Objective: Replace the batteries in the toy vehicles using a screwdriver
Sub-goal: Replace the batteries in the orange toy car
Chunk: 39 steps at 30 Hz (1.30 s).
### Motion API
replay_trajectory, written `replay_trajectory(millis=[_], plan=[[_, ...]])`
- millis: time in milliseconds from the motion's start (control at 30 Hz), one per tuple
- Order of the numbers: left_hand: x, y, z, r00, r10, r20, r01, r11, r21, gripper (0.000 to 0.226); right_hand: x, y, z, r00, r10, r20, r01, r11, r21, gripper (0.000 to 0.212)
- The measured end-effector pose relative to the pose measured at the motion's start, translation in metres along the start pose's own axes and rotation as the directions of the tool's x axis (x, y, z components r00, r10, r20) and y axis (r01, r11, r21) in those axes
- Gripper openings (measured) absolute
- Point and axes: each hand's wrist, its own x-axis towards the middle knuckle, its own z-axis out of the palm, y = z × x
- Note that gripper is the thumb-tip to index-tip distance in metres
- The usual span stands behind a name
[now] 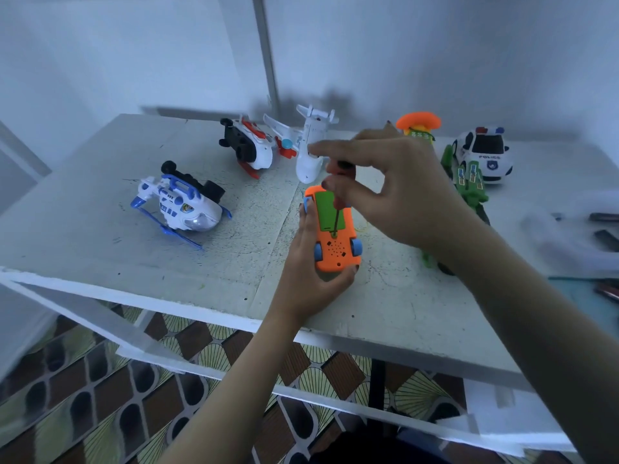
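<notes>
White tabletop [100,236] — orange car [335,259], screwdriver [336,214], patterned floor [100,396]

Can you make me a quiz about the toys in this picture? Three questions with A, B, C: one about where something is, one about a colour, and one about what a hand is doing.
1. Where is the police car?
A. At the far right of the table
B. On the floor
C. In a hand

2. What colour is the battery lid on the orange car?
A. Pink
B. Green
C. Yellow

3. What is the right hand doing?
A. Lying flat
B. Waving, holding nothing
C. Holding the screwdriver, tip down on the car

Answers:
1 A: it sits on the table's far right side, apart from both hands.
2 B: the lid is a green panel on the car's orange underside.
3 C: its fingers pinch the red handle while the left hand holds the car.
</notes>
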Motion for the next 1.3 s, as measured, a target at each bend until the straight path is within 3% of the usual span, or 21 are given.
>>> replay_trajectory(millis=[133, 267, 400, 533, 800, 1033, 1300], plan=[[0.001, 0.000, 0.000, 1.000, 0.016, -0.004, -0.016, 1.000, -0.002, 0.104, 0.005, 0.003, -0.010, 0.980, 0.009, 0.198, -0.020, 0.998, 0.053, 0.022], [0.001, -0.003, 0.001, 1.000, 0.017, -0.001, -0.017, 1.000, -0.004, 0.105, 0.007, 0.006, -0.010, 0.956, 0.018, 0.292, -0.009, 0.999, -0.034, 0.031], [0.002, -0.008, 0.001, 1.000, 0.007, 0.016, -0.007, 1.000, -0.010, 0.105, 0.007, 0.006, -0.004, 0.993, -0.007, 0.116, 0.015, 0.997, -0.072, 0.040], [0.002, -0.004, 0.000, 1.000, 0.017, 0.006, -0.017, 1.000, -0.015, 0.105, 0.004, 0.007, 0.003, 0.997, -0.040, -0.062, 0.037, 0.999, -0.040, 0.028], [0.001, -0.008, 0.003, 0.998, 0.049, -0.028, -0.047, 0.997, 0.059, 0.107, -0.007, 0.012, 0.007, 0.999, 0.023, -0.024, -0.021, 0.997, 0.077, 0.028], [0.003, -0.009, 0.006, 0.996, 0.083, -0.038, -0.079, 0.992, 0.100, 0.111, -0.008, 0.017, 0.010, 0.969, 0.085, -0.230, -0.068, 0.994, 0.081, 0.022], [-0.001, -0.008, 0.009, 0.982, 0.126, -0.144, -0.082, 0.958, 0.275, 0.111, -0.031, 0.019, 0.011, 0.946, 0.140, -0.294, -0.122, 0.989, 0.081, 0.027]])
